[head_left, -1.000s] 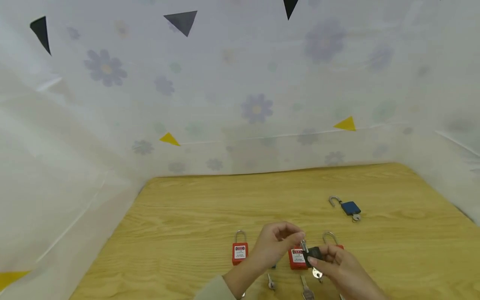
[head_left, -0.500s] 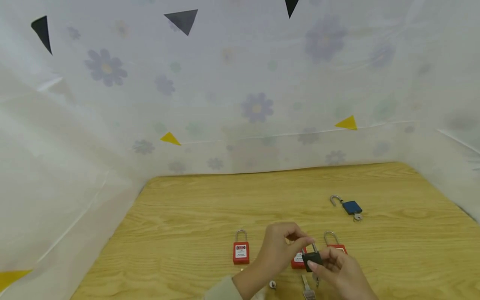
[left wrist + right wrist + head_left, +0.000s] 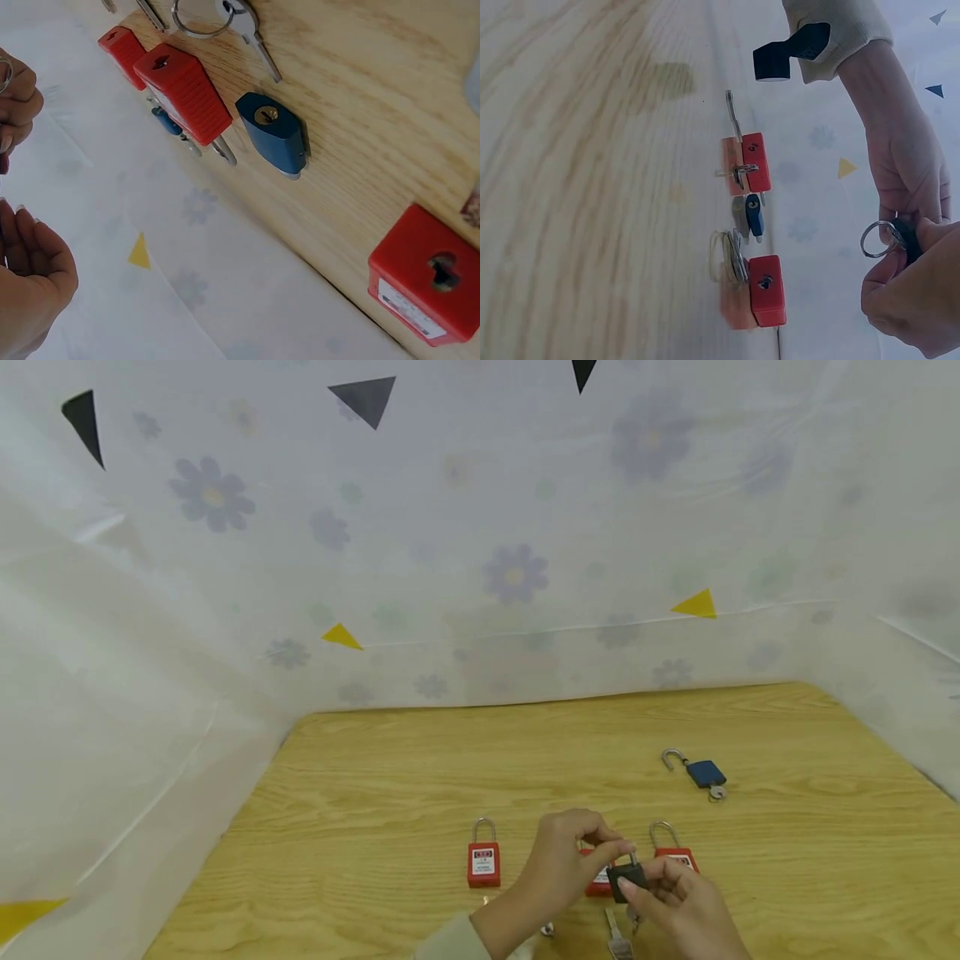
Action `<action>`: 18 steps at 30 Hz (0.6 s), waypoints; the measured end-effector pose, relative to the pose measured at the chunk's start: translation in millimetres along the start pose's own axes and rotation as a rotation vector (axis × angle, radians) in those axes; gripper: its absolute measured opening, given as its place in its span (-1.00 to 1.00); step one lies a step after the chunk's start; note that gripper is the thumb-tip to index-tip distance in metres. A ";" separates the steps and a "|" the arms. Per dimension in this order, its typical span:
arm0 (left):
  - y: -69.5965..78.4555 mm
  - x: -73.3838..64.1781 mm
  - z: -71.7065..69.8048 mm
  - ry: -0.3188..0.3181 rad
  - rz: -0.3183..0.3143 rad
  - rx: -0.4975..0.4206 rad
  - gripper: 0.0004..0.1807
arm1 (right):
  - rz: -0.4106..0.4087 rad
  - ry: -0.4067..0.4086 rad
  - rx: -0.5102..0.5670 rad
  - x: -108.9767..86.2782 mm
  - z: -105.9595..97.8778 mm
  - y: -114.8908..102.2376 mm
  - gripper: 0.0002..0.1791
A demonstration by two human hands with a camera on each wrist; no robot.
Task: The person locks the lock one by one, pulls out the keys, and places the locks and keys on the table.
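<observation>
In the head view my right hand [image 3: 686,902] holds a black padlock [image 3: 627,883] by its body, thumb across the front. The fingertips of my left hand [image 3: 562,860] pinch the top of its metal shackle [image 3: 633,858], covering part of it. A key ring [image 3: 877,238] hangs from the black padlock in the right wrist view. Behind the hands, a red padlock [image 3: 600,882] is partly covered. Another red padlock [image 3: 677,858] stands just beyond my right hand. The left wrist view catches only parts of both hands at its left edge.
A third red padlock [image 3: 483,864] stands left of my hands. Farther back lies a blue padlock [image 3: 707,773], shackle swung out, key attached. Another blue padlock [image 3: 274,139] stands between red ones. A loose key [image 3: 619,943] lies at the front of the wooden table [image 3: 360,827].
The black padlock has turned more upright and dropped slightly. My left hand has shifted right along with the shackle, and less of the shackle shows. My right hand still grips the body.
</observation>
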State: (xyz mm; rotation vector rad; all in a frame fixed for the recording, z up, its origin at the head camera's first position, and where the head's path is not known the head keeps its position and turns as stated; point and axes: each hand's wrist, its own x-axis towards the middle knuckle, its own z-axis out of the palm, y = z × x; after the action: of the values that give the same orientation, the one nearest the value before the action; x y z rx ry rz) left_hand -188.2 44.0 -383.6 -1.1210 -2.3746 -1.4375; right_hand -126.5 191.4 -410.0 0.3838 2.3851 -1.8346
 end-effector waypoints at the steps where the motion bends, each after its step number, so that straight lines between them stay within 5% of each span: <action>1: 0.3 0.1 0.3 -0.004 0.001 -0.001 -0.81 | 0.009 0.014 0.006 -0.2 0.7 0.1 -0.71; 12: -1.5 -2.4 5.9 -0.009 0.073 0.057 -0.83 | 0.057 0.056 -0.018 -0.4 -0.2 0.1 -0.69; 18: -1.6 -5.6 3.8 -0.078 0.029 0.045 -0.83 | 0.051 0.007 0.002 0.4 0.3 3.3 -0.69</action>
State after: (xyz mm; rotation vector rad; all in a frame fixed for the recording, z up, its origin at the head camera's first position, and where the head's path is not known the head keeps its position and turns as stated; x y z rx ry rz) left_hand -184.4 43.8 -389.5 -1.2162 -2.4193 -1.3485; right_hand -126.1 191.9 -413.3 0.4476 2.3549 -1.8168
